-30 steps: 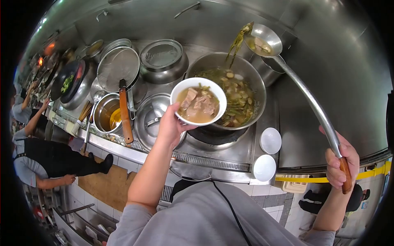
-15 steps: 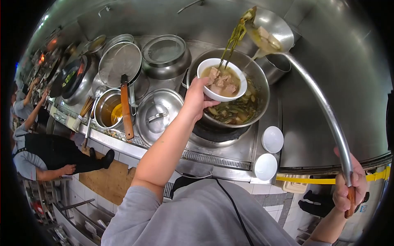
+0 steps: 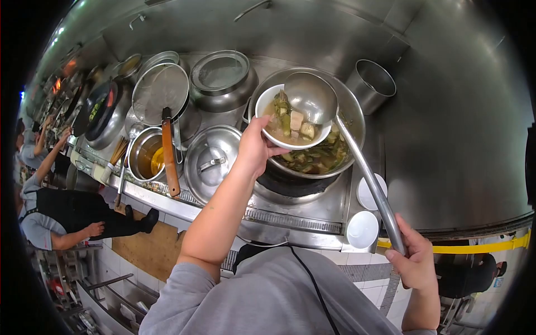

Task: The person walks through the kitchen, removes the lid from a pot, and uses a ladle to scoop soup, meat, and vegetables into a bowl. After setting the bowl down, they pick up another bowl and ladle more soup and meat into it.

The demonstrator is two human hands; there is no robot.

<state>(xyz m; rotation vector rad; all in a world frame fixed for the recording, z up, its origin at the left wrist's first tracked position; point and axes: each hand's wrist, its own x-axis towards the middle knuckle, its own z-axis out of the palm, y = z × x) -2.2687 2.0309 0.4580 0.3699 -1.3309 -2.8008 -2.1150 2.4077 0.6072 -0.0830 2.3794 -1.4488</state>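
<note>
White bowl (image 3: 298, 146) was at upper centre of frame, over the wok (image 3: 353, 114). Left hand (image 3: 254, 148) pinched its near rim, thumb on top, other fingers hidden beneath. Ladle (image 3: 310, 97) cup was tipped over the bowl. Its long handle ran to lower right, where right hand (image 3: 416, 262) fingers curled tight round it.

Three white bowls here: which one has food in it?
The bowl in the left hand, over the wok: it holds soup. The two bowls by the stove's right edge show none.
</note>
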